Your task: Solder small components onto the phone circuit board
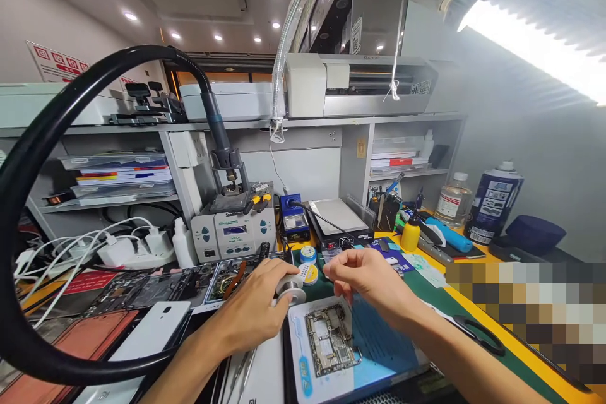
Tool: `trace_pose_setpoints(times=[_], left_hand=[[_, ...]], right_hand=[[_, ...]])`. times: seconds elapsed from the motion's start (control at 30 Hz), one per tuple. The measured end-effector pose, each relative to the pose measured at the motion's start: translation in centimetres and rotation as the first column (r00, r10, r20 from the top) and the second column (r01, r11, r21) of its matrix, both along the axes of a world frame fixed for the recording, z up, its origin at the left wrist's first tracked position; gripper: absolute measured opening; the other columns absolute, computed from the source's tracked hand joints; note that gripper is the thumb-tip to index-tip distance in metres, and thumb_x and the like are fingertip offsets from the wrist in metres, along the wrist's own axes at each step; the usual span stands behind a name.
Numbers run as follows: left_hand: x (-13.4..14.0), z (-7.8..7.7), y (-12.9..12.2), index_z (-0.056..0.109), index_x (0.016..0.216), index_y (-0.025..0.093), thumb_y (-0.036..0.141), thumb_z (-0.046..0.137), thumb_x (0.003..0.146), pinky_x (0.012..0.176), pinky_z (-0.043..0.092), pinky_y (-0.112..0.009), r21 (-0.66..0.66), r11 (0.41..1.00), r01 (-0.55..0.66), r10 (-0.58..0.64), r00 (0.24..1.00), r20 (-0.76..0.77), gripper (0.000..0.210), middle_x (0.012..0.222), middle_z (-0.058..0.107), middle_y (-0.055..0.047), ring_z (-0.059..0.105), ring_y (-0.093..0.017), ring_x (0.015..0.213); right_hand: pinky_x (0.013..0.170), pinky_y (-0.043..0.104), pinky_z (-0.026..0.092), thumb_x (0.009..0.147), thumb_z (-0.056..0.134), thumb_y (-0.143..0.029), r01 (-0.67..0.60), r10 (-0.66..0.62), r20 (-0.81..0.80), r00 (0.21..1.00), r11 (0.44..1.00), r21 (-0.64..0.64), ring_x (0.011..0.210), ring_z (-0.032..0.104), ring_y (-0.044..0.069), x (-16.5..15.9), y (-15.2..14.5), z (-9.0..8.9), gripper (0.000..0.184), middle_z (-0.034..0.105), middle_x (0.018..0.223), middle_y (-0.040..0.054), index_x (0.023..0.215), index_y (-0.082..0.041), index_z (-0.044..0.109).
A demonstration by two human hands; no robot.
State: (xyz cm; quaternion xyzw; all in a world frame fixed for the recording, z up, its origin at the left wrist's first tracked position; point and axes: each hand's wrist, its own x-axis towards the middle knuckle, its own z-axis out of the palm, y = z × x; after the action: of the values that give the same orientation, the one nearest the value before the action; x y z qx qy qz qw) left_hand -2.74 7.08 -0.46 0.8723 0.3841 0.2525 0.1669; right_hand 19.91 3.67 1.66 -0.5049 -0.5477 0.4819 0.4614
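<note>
My left hand [249, 309] is closed around a small spool [293, 291] with silvery windings and pale flanges, held above the near edge of the mat. To its right, my right hand [372, 284] is raised with thumb and fingertips pinched together; anything between them is too small to make out. Below and between both hands, a bare phone circuit board [331, 341] lies flat on a white and blue box [383, 347], touched by neither hand. Just behind the spool stand small round tins [308, 273]. Tweezers [245, 369] lie under my left forearm.
A black hose [85, 69] loops from the hot-air station [234, 230] across the left side. Phones [135, 341] and phone parts lie at left. Scissors [478, 334], a yellow bottle [410, 233] and a spray can [495, 202] stand or lie at right. A lamp [525, 25] hangs overhead.
</note>
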Motion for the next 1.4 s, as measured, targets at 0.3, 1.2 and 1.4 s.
trace_pose_setpoints(times=[0.3, 1.2, 1.4], left_hand=[[2.7, 0.7, -1.4, 0.068, 0.093, 0.025, 0.023, 0.055, 0.093, 0.091, 0.046, -0.035, 0.064, 0.997, -0.038, 0.029, 0.990, 0.136, 0.013, 0.096, 0.068, -0.001, 0.061, -0.019, 0.098], [2.2, 0.7, -1.2, 0.066, 0.082, 0.022, 0.018, 0.055, 0.092, 0.085, 0.042, -0.039, 0.243, 0.970, -0.014, -0.020, 0.990, 0.136, 0.015, 0.084, 0.067, -0.001, 0.058, -0.019, 0.088], [1.6, 0.9, -1.5, 0.067, 0.084, 0.021, 0.016, 0.056, 0.092, 0.087, 0.042, -0.040, 0.292, 0.956, -0.016, -0.018, 0.994, 0.112, 0.015, 0.085, 0.069, -0.002, 0.059, -0.020, 0.089]], right_hand=[[0.046, 0.021, 0.038, 0.076, 0.071, -0.028, -0.054, 0.054, -0.039, 0.998, 0.998, 0.019, 0.045, 0.048, 0.009, -0.1, -0.2, 0.1, 0.016, 0.062, 0.050, -0.0024, 0.065, -0.016, 0.066], [0.039, 0.021, 0.032, 0.084, 0.063, -0.033, -0.146, 0.132, 0.270, 0.954, 0.989, 0.033, 0.039, 0.047, 0.009, 0.2, -0.1, 0.2, 0.026, 0.057, 0.047, -0.0035, 0.065, -0.016, 0.063], [0.041, 0.021, 0.037, 0.090, 0.060, -0.035, -0.164, 0.139, 0.371, 0.918, 0.986, 0.037, 0.041, 0.049, 0.009, 2.5, 0.3, 0.8, 0.025, 0.060, 0.054, -0.0034, 0.073, -0.016, 0.063]])
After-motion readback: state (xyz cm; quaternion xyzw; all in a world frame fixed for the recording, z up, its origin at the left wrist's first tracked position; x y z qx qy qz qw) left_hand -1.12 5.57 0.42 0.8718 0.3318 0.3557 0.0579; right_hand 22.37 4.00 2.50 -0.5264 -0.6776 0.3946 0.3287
